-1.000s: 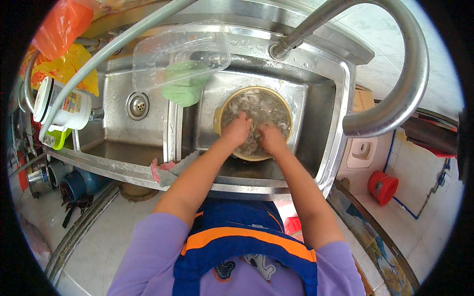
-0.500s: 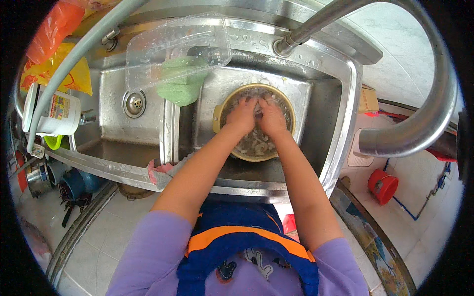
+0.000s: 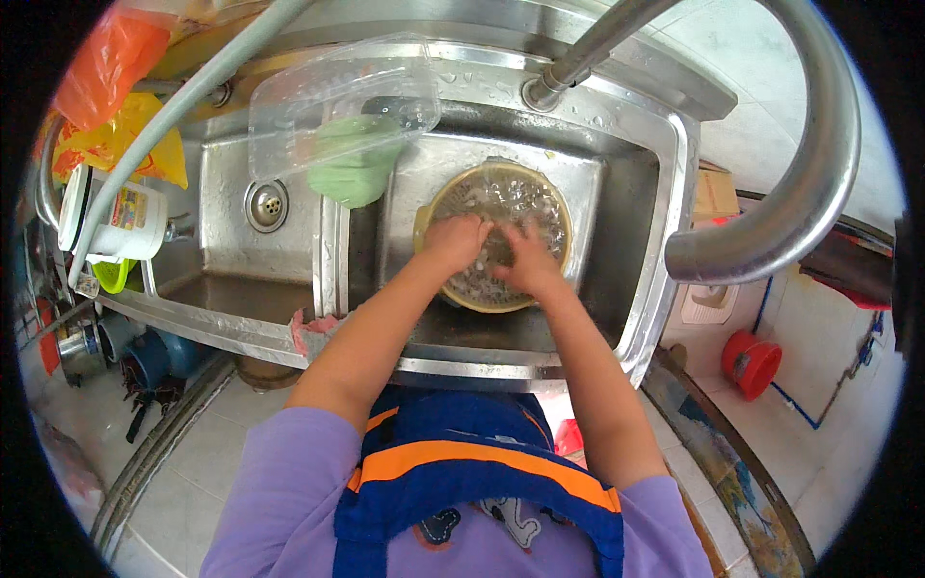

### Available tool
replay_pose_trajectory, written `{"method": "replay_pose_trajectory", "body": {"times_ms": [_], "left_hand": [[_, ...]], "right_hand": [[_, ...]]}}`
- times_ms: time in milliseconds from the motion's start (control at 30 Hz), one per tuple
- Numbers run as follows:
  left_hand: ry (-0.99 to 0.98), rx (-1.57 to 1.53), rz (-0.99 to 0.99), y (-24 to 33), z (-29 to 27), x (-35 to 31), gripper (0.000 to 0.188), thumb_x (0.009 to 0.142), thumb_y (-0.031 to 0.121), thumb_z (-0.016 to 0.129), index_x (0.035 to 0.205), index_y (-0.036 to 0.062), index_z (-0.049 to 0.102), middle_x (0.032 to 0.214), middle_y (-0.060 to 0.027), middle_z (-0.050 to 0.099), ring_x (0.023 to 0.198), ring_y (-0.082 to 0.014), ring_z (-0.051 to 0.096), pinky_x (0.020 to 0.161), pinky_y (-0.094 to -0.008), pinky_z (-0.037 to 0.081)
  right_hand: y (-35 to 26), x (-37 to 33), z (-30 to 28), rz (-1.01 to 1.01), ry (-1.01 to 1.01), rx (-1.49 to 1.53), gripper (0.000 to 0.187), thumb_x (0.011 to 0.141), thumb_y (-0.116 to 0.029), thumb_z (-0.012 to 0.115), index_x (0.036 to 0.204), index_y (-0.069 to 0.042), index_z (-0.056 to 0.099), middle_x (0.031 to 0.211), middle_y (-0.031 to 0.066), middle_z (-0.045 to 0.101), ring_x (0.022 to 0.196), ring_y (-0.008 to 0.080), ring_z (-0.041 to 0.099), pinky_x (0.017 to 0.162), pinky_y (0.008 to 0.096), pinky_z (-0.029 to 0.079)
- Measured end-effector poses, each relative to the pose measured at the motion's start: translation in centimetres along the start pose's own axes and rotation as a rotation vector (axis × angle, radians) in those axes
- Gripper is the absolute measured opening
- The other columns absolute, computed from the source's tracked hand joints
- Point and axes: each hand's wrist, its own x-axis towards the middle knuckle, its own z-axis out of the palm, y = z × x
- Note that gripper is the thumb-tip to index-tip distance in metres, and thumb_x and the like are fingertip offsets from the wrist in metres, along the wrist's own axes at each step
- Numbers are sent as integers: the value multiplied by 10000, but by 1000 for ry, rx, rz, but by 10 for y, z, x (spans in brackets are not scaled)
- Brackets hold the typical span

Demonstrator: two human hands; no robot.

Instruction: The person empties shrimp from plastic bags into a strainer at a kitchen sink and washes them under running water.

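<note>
A round yellowish basin (image 3: pixel 491 309) with a side handle sits in the right bowl of the steel sink (image 3: pixel 624 226). It holds murky water with many small pale pieces (image 3: pixel 542 204) whose kind I cannot make out. Over the basin's left half is my left hand (image 3: pixel 457 243), fingers curled in; whatever they hold is hidden. At the right half my right hand (image 3: pixel 528 262) has its fingers apart, partly in the water, a little blurred.
A clear plastic tray (image 3: pixel 279 125) and a green cloth (image 3: pixel 355 166) lie across the sink divider. The left bowl has a drain (image 3: pixel 267 206). A thick metal pipe (image 3: pixel 761 252) curves at the right. A white tub (image 3: pixel 127 220) stands left; a pinkish cloth (image 3: pixel 313 333) lies on the front edge.
My hands have come back toward me and moved apart in the basin. The left fingers have curled, and more of the water's surface shows at the far side.
</note>
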Motion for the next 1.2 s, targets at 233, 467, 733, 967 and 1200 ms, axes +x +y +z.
{"method": "replay_pose_trajectory", "body": {"times_ms": [233,467,733,967,1200], "left_hand": [[47,298,193,-4,9,-15,401,818,241,556,1189,111,481,1305,-168,379,1047,-455,468,874,-480,421],[-195,169,83,-8,19,-11,474,739,166,627,1193,142,492,1263,-158,429,1002,-369,543,801,-436,470],[-125,-1036,-308,-5,18,8,367,821,234,619,1150,97,532,882,-97,610,667,-144,532,569,-280,443],[24,-795,142,-10,43,8,275,831,192,596,1075,67,570,833,-84,614,647,-135,551,556,-289,450],[224,-144,129,-18,52,14,280,790,269,618,1006,94,590,1052,-168,556,843,-339,579,746,-443,463]], "right_hand": [[14,26,43,-161,-114,-206,507,711,-178,671,1198,-173,531,1203,134,504,1013,383,533,793,457,485],[17,16,2,315,-254,1008,552,853,-132,567,1346,-160,321,1040,67,512,894,169,535,713,322,511],[14,8,0,307,-187,1137,540,880,-97,487,1371,-177,276,1141,67,508,970,192,548,632,316,546],[23,15,22,205,-279,938,520,895,-154,501,1367,-153,282,1117,54,534,960,168,558,620,306,550],[43,25,35,-16,40,162,596,772,-161,627,1307,-94,373,1174,191,504,991,361,545,787,424,494]]}}
